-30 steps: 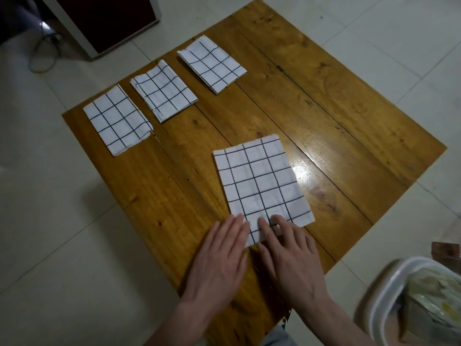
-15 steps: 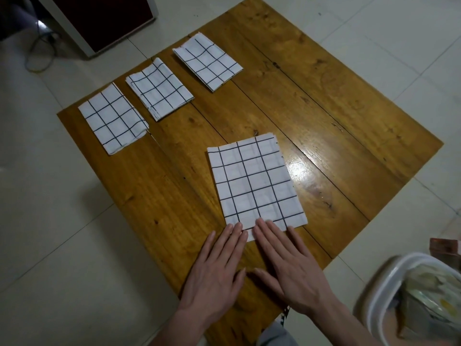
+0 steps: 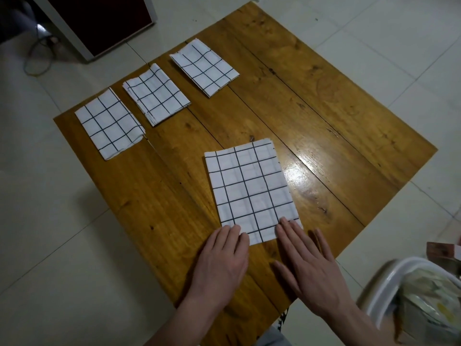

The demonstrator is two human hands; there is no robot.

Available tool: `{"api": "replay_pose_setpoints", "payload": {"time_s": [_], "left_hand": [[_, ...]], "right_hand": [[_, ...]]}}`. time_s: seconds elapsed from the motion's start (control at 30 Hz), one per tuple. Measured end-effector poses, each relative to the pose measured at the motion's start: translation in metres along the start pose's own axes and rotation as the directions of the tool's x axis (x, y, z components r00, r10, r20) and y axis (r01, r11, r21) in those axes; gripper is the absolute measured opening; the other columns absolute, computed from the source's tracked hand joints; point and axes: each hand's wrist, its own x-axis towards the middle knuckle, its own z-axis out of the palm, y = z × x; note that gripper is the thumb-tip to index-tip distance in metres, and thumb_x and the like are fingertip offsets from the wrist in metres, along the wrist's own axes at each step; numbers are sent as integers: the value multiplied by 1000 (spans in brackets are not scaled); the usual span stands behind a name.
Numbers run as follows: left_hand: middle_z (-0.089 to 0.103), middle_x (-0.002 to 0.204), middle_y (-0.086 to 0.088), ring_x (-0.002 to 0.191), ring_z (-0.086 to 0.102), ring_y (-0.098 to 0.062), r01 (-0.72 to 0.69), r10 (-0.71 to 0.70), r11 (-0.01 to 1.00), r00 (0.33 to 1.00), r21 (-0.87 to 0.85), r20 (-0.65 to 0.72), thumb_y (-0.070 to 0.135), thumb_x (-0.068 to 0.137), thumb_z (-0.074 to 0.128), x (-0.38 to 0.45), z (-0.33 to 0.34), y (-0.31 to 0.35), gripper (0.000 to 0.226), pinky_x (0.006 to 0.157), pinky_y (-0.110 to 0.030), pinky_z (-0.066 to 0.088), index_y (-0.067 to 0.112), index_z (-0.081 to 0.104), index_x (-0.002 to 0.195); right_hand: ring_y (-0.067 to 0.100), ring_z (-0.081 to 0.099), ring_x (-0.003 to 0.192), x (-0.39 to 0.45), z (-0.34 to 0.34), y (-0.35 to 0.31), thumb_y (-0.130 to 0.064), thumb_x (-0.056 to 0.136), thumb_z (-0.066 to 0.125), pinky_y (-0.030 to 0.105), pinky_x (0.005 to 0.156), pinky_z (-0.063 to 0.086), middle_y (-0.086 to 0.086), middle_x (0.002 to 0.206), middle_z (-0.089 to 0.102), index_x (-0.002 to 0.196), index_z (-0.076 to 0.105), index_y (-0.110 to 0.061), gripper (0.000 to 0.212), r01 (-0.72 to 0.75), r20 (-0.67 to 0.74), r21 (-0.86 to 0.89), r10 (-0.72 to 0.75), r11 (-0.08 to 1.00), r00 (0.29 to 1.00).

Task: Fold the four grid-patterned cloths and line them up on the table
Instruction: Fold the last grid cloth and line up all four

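Observation:
Three folded white cloths with black grid lines lie in a row along the far left side of the wooden table [image 3: 324,116]: one at the left [image 3: 109,123], one in the middle [image 3: 157,94], one further back [image 3: 204,67]. A larger, flatter folded grid cloth [image 3: 250,188] lies near the table's front. My left hand [image 3: 222,263] lies flat with its fingertips on the cloth's near left corner. My right hand [image 3: 309,268] lies flat with fingers spread, fingertips on the near right corner.
A white plastic bin [image 3: 389,288] with crumpled contents stands on the tiled floor at the lower right. A dark cabinet with a white frame [image 3: 99,23] and a cable [image 3: 37,53] are at the top left. A brown box [image 3: 441,250] sits at the right edge.
Both hands have slid apart along the near edge of the large cloth, the left toward its left corner and the right toward its right corner. The cloth stays flat.

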Motion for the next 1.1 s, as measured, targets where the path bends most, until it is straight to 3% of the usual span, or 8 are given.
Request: {"api": "replay_pose_setpoints", "payload": {"time_s": [0.13,0.3,0.5,0.57,0.63,0.73,0.87,1.1], "left_hand": [[60,112,-14,100,61,-30,-104,88,990,985,99,149,10,73,79,26,-24,4,47,88,-41,59,7,59,117],[36,141,-23,126,43,-41,-227,164,944,952,238,258,1,98,50,35,-44,14,46,106,-49,43,2,32,141],[68,101,-7,91,65,-23,-98,98,994,995,-48,-2,4,67,84,13,-32,-4,47,79,-36,61,11,67,111],[72,101,-3,93,69,-19,-121,113,984,991,-130,-72,8,65,89,-2,-24,-10,50,82,-34,63,13,72,112],[75,105,0,98,72,-16,-170,145,973,977,-158,-159,12,73,86,-17,-20,-13,43,89,-31,61,14,75,115],[75,110,0,105,70,-15,-216,180,969,949,-118,-260,17,94,59,-33,-12,-19,30,98,-29,55,13,76,118],[76,115,-2,108,71,-16,-241,196,963,935,-122,-296,15,98,56,-45,-5,-29,32,99,-33,57,10,75,123],[76,118,-1,114,70,-16,-259,203,955,924,-142,-325,17,100,59,-46,-7,-47,28,98,-35,58,11,75,122]], "right_hand": [[25,48,146,10,-4,5,-39,106,39,53,124,22,6,162,45,154,49,-16,55,52,-95,-43,-56,998,994],[27,60,128,29,-13,8,-28,100,45,50,122,25,7,142,63,138,64,-13,45,95,-159,-81,-107,992,981],[26,59,129,36,-19,12,-17,95,71,48,120,26,3,137,67,132,69,-17,38,107,-221,-27,-111,994,969],[23,59,130,34,-19,15,-24,101,63,45,120,26,1,139,66,139,64,-19,39,149,-230,17,-141,989,963],[20,59,131,30,-23,17,-40,107,49,45,121,28,0,143,64,146,58,-19,46,202,-208,56,-186,978,960],[16,50,141,21,-26,20,-59,103,51,51,121,30,-3,152,56,152,53,-21,62,291,-124,64,-281,955,952],[18,53,139,12,-14,22,-29,99,56,48,121,30,-2,152,56,148,55,-21,50,381,-160,25,-373,924,914],[16,61,129,7,-22,17,-27,105,56,44,112,42,-2,141,66,140,63,-19,36,424,-265,85,-389,902,882]]}}
